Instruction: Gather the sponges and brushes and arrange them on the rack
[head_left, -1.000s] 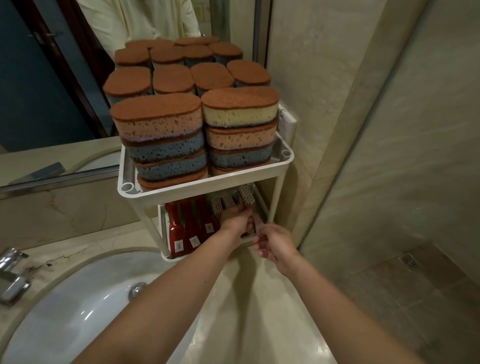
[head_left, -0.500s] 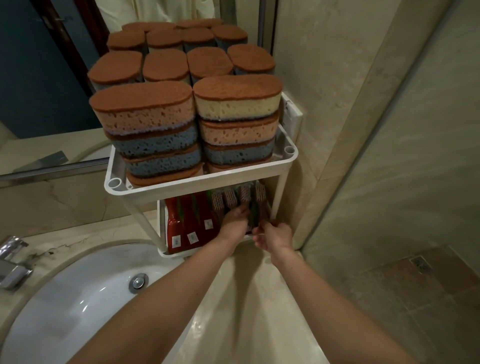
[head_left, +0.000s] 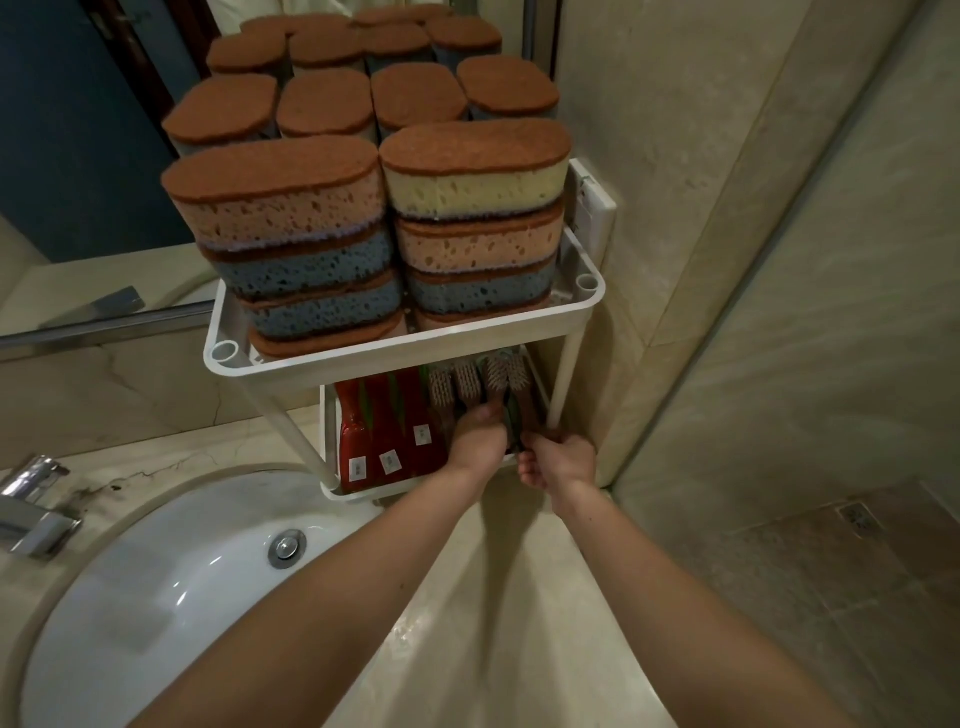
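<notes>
A white two-tier rack (head_left: 395, 354) stands on the counter against the mirror. Its top tier holds stacks of brown-topped sponges (head_left: 291, 208) in orange, blue and yellow, with several more upright behind them. On the lower tier lie red-handled brushes (head_left: 384, 431) at the left and bristle brushes (head_left: 467, 382) at the right. My left hand (head_left: 478, 436) reaches into the lower tier, its fingers curled over the brush handles. Beside it, my right hand (head_left: 558, 462) grips the near end of a dark-handled brush (head_left: 514, 423) at the tier's front right corner.
A white sink (head_left: 156, 597) with a metal drain plug sits at the lower left, and a chrome faucet (head_left: 31, 509) stands at the left edge. A wall socket (head_left: 597, 202) is right behind the rack. The tiled floor with a drain (head_left: 860, 519) lies to the right.
My right hand has moved forward from in front of the rack to its lower tier, bringing the brush in alongside the others. My left hand has stayed on the brushes.
</notes>
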